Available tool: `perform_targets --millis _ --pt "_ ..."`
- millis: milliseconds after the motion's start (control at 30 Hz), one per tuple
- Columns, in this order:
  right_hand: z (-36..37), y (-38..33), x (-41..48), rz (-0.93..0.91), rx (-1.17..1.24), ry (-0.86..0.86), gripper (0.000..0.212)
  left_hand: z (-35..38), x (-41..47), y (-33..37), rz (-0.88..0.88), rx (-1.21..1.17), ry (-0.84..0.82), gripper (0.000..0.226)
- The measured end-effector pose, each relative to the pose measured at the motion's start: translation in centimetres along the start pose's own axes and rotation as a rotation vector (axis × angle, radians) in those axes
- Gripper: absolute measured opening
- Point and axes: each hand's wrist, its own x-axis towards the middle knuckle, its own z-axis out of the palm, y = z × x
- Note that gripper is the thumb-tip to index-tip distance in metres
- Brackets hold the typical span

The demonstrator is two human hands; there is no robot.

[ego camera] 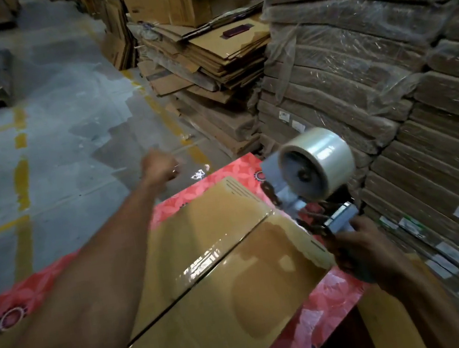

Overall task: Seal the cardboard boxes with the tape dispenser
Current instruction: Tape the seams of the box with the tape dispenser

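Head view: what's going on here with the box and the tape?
A person is taping a box that lies on a red patterned sheet. The right hand grips the tape dispenser at the box's right edge. A glossy tape strip covers the seam near the dispenser; the rest of the seam looks open. The left arm reaches across the box, the left hand curled beyond its far edge; whether it holds anything is unclear. Stacks of flat cardboard stand to the right.
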Motion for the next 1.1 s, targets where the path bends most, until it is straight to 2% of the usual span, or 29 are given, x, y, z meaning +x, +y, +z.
perform_targets --millis 33,67,133,233,267,333,400,433,467,567,600,633,700,767,833,900,933,967,1033,1100 --pt "-0.7 -0.1 -0.1 0.015 0.029 0.043 0.010 -1.4 1.1 -0.4 -0.076 -0.053 0.010 0.024" --pt "-1.4 0.3 0.1 0.036 0.077 0.057 0.013 -2.1 2.0 -0.8 -0.112 -0.134 -0.006 0.027" --pt "-1.7 0.5 0.6 0.071 0.144 0.054 0.016 -1.1 2.3 -0.3 -0.102 -0.224 -0.090 0.025" --pt "-0.7 0.1 1.8 0.034 0.139 0.020 0.019 3.3 -0.4 1.5 0.013 -0.341 -0.266 0.010" --pt "-0.3 -0.1 2.2 0.020 0.121 0.005 0.021 4.8 -1.4 1.8 0.054 -0.375 -0.311 0.013" --pt "0.1 -0.2 2.9 0.001 0.111 -0.031 0.021 7.2 -2.7 2.2 0.164 -0.311 -0.307 0.024" --pt "0.2 -0.3 3.4 -0.027 0.074 -0.040 0.025 8.1 -3.0 2.3 0.271 -0.215 -0.220 0.015" --pt "0.1 -0.3 3.7 -0.042 0.060 -0.039 0.028 8.0 -2.8 2.4 0.280 -0.199 -0.257 0.015" --pt "-0.1 -0.2 3.8 -0.054 0.064 -0.040 0.029 7.7 -2.9 2.7 0.244 -0.215 -0.363 0.016" --pt "-0.3 0.2 3.9 -0.054 0.099 -0.028 0.029 6.0 -3.5 3.5 0.023 -0.275 -0.898 0.012" --pt "-0.3 0.3 3.9 -0.051 0.114 -0.023 0.027 5.8 -3.2 3.2 -0.039 -0.291 -1.005 0.013" --pt "-0.3 0.4 3.9 -0.053 0.128 -0.023 0.025 5.7 -2.8 2.6 -0.086 -0.293 -1.040 0.015" --pt "-0.2 0.6 4.0 -0.045 0.145 -0.027 0.024 6.1 -1.8 1.2 -0.131 -0.198 -0.940 0.014" --pt "0.0 0.7 3.9 -0.031 0.123 -0.007 0.026 6.6 -1.2 0.2 -0.085 -0.052 -0.766 0.010" --pt "0.2 0.8 4.1 -0.030 0.065 0.026 0.028 7.3 -1.1 0.6 0.135 0.156 -0.616 0.014" --pt "0.4 1.0 4.3 -0.007 0.038 0.042 0.024 7.8 -1.6 1.2 0.390 0.507 -0.436 0.025" --pt "0.5 1.3 4.4 -0.004 0.031 0.043 0.018 8.3 -2.1 1.3 0.436 0.535 -0.430 0.030" --pt "0.7 1.5 4.6 -0.009 0.015 0.061 0.012 8.6 -2.7 1.1 0.413 0.388 -0.508 0.033" --pt "1.1 1.9 5.3 -0.041 -0.046 0.137 0.006 9.0 -4.0 0.4 0.260 -0.119 -0.693 0.029" --pt "1.7 2.0 6.3 -0.091 -0.063 0.203 0.015 8.6 -5.4 -0.2 0.124 -0.484 -0.841 0.023"
